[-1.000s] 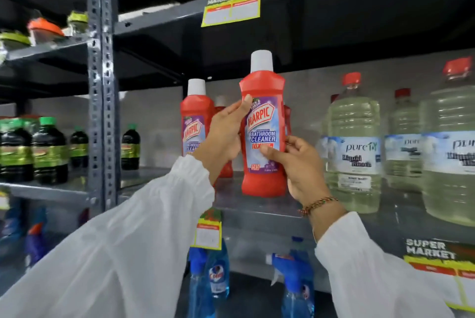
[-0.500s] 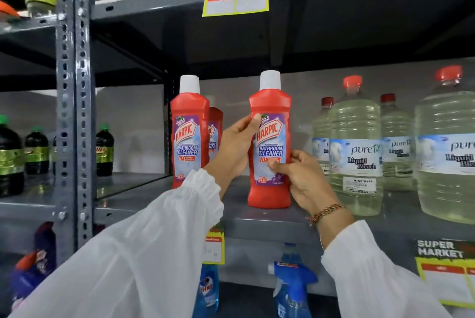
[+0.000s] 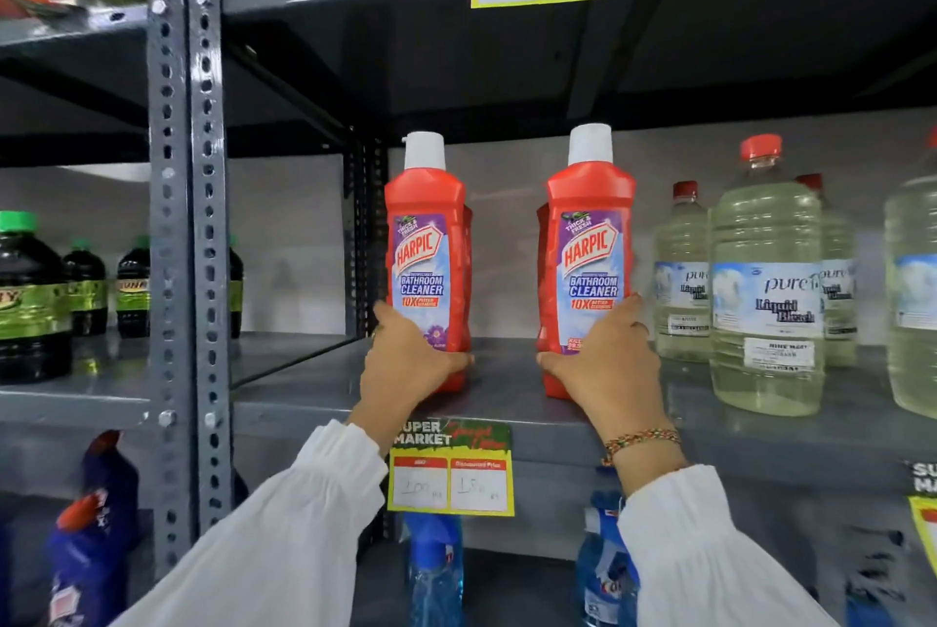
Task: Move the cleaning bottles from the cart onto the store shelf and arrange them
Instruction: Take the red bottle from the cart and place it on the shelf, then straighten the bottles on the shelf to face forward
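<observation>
Sleeves in white rise from the bottom of the frame to the shelf [image 3: 507, 403] at mid-height, where each hand is clamped on the base of a red Harpic bottle: the left hand [image 3: 405, 363] on the left bottle [image 3: 428, 266], the right hand [image 3: 603, 363] on the right bottle [image 3: 590, 266]. Both bottles stand upright near the front edge, labels forward, well apart, each with another red bottle directly behind it. Straightening looks like the step in hand; it would go best with low, steady grips, sliding rather than lifting, fronts level with one another and with the bleach bottles [image 3: 765, 292] to the right, labels square to the aisle, and no nudge to the back row. Half a second ago both hands were on the right bottle alone, at its label; now the left has gone to the left bottle and the right has dropped to the base. The cart is out of view.
</observation>
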`<state>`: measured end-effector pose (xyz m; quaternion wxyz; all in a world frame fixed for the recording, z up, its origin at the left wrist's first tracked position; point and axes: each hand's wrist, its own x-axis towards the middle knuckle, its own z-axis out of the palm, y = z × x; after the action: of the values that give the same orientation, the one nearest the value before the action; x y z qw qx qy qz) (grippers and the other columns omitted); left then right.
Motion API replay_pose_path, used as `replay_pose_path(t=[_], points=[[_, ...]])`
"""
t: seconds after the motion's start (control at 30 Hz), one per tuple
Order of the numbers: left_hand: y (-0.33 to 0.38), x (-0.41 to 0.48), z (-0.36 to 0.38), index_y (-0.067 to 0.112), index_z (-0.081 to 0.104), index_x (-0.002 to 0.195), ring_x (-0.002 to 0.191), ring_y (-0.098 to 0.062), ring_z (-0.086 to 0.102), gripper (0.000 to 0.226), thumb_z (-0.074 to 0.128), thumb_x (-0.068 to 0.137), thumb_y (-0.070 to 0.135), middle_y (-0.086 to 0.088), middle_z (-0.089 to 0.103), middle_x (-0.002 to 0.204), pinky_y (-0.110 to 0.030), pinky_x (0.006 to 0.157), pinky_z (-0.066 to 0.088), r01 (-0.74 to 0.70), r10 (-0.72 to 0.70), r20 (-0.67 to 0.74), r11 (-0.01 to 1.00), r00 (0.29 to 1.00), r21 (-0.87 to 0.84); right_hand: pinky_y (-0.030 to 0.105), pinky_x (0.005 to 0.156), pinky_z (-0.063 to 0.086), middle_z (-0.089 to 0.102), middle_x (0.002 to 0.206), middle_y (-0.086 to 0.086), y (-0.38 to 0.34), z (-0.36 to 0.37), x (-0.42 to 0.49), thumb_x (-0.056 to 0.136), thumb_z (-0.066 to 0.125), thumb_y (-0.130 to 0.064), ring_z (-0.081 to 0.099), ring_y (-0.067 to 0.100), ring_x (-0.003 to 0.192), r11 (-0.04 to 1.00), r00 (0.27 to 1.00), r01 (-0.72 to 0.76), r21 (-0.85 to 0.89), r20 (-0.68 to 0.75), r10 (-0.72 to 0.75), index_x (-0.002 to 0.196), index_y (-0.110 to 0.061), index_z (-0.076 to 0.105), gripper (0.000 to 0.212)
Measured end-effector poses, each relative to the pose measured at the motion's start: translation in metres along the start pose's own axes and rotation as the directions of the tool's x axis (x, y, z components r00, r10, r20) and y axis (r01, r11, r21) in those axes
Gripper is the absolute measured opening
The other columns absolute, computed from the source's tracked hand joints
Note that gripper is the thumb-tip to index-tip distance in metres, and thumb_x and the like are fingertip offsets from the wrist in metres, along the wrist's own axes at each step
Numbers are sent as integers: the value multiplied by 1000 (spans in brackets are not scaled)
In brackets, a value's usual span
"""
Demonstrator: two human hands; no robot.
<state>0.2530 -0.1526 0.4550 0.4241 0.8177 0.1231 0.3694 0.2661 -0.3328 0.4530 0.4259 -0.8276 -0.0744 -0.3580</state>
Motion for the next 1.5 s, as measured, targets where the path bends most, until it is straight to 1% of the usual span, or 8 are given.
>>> replay_pose_path(t=[0.67,0.77,0.87,1.0,1.13,1.23,1.33,1.5], points=[[-5,3,2,10,27,130,113,-31,56,96,86,60,38,-12,53,125,-44,91,50,-23,22,12,1000,1000,21,40,87,52,51,120,17,-2,2,-5,66,83,-37,58,34,107,1000,1000,14,-6,2,-14,135,-7,21,97],[-1,2,-1,6,17,139,124,-32,49,113,85,57,44,-14,50,134,-52,103,44,-8,12,40,995,999,-100,46,97,49,45,129,18,0,2,-6,67,81,-39,52,36,117,1000,999,4,22,42,-4,143,-5,8,111],[10,-5,-10,3,16,144,132,-36,40,119,76,58,60,-19,44,141,-53,107,37,-34,24,-151,997,988,-65,48,111,34,33,144,21,3,-4,-7,70,78,-40,33,37,134,997,999,45,61,10,-46,145,-1,0,115],[43,-35,-3,6,30,141,130,-32,41,83,65,78,48,-17,48,138,-47,109,35,-319,320,-399,945,859,71,42,111,30,33,147,20,13,-27,-8,83,66,-29,29,33,138,976,978,201,83,-68,-196,145,-2,13,86],[95,-78,43,9,38,139,130,-26,44,59,58,88,32,-13,49,140,-33,107,35,-532,491,-394,847,777,5,39,109,33,47,139,20,42,-73,1,87,56,-4,41,34,132,907,890,421,28,-208,-407,127,2,50,41],[137,-111,92,9,41,137,127,-25,47,52,55,89,26,-11,51,138,-27,106,33,-554,494,-314,821,811,-139,42,106,38,60,125,22,76,-118,16,79,54,10,48,40,126,849,779,517,-110,-351,-520,105,3,66,30],[169,-134,141,7,32,143,135,-22,39,71,64,84,29,-10,42,147,-21,107,24,-487,458,-175,851,872,-197,58,109,32,57,130,23,117,-158,35,74,58,7,38,44,133,828,728,448,-337,-401,-556,111,-2,64,39],[187,-150,193,5,16,143,129,-31,43,116,86,55,38,-14,41,141,-39,103,38,-176,185,31,967,982,-187,57,113,16,17,155,24,176,-200,58,69,79,-32,13,45,142,971,957,79,-224,-256,-137,147,-8,12,105]])
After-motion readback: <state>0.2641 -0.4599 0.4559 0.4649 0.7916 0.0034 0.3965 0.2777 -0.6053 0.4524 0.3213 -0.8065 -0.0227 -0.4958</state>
